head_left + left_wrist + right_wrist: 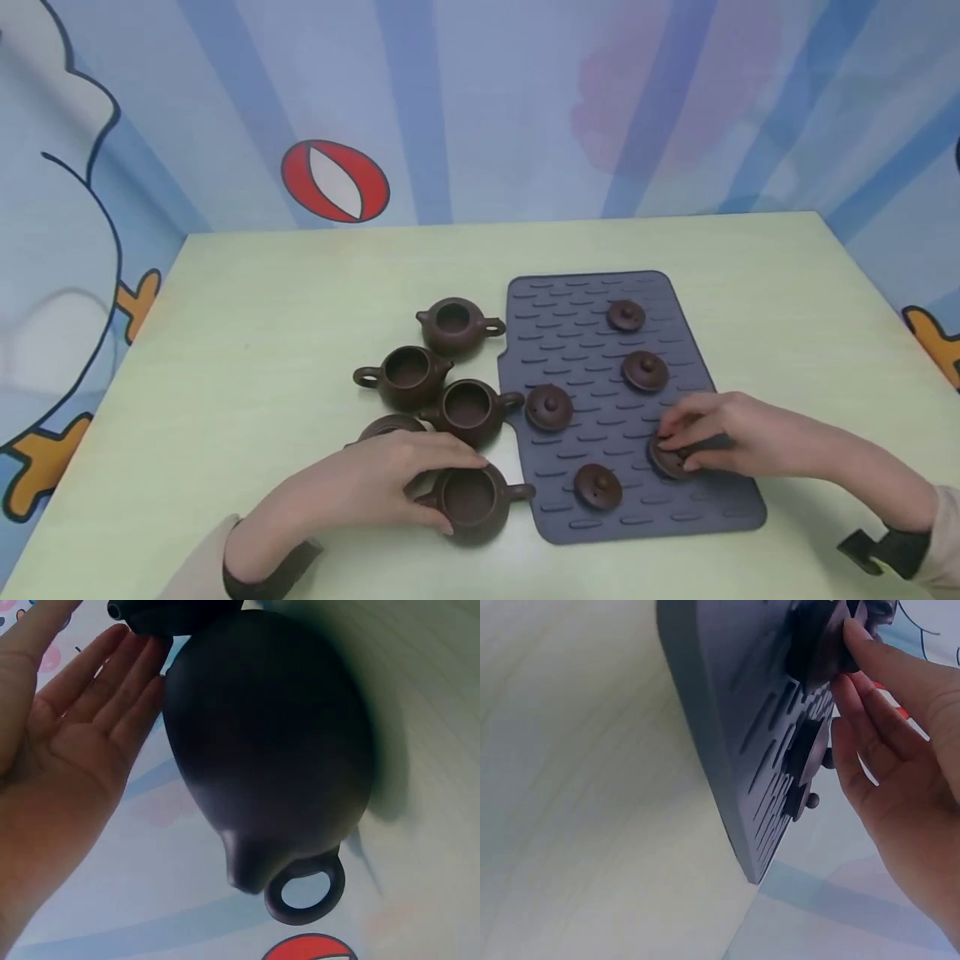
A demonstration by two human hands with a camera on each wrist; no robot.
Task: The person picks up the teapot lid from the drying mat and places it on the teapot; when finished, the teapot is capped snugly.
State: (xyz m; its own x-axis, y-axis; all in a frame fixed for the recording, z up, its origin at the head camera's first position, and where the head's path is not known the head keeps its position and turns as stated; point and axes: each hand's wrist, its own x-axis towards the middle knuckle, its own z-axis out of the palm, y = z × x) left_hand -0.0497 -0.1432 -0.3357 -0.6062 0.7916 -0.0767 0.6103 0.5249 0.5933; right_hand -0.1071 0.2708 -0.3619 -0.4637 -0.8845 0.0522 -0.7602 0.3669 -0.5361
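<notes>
In the head view my left hand (382, 479) holds the nearest dark brown teapot (480, 533) from its left, thumb at the front and fingers at the far rim. This pot is lidless, its handle pointing right. In the left wrist view another teapot's body (270, 735) fills the middle, beside my palm. My right hand (731, 433) pinches a brown teapot lid (660, 457) by its top, at the right part of the grey mat (570, 525). The right wrist view shows that lid (821, 645) between thumb and fingers, close against the mat.
More lidless teapots cluster left of the mat: one at the back (453, 342), one with its handle left (405, 392), one in the middle (472, 429), and one partly behind my left hand. Several lids, such as a front lid (597, 487) and a back lid (626, 315), lie on the mat.
</notes>
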